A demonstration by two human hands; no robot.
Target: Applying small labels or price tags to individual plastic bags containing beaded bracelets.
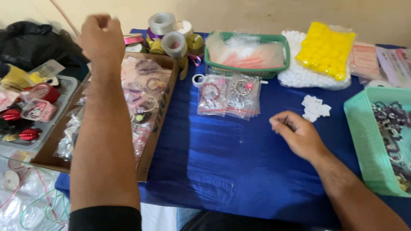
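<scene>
My left hand is raised at the upper left, fingers curled together over the far end of a cardboard box full of clear packets of bracelets; a thin stick runs up from behind it, and whether the hand grips it is unclear. My right hand rests on the blue cloth with fingers folded in, beside small white paper tags. Clear packets holding bead bracelets lie on the cloth between the two hands.
Ribbon spools stand at the back. A green basket holds plastic bags. A yellow ball bag lies on a white one. A mint basket of dark beads sits right. A grey tray of red items sits left.
</scene>
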